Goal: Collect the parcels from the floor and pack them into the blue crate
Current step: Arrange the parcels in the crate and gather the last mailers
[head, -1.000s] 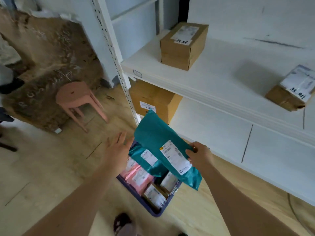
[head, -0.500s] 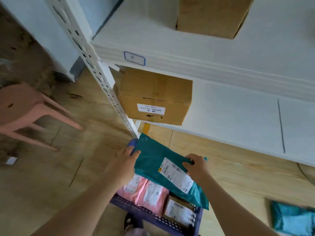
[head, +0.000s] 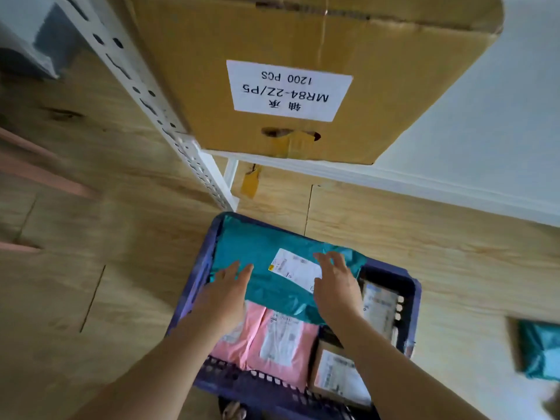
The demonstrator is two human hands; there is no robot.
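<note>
Teal mailer (head: 260, 268) now lies in the blue crate (head: 409, 301) over the pink parcels (head: 281, 338), unpinched; your left hand (head: 224, 295) and right hand (head: 336, 286) lie flat on it, fingers straight, likely to seat it.

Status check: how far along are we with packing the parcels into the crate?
Done: pink parcels and a brown box already lie in the blue crate. In hand: the left hand and right hand rest flat on a teal parcel laid across the crate's far end. Left: at least a second teal parcel lies on the floor to the right.
</note>
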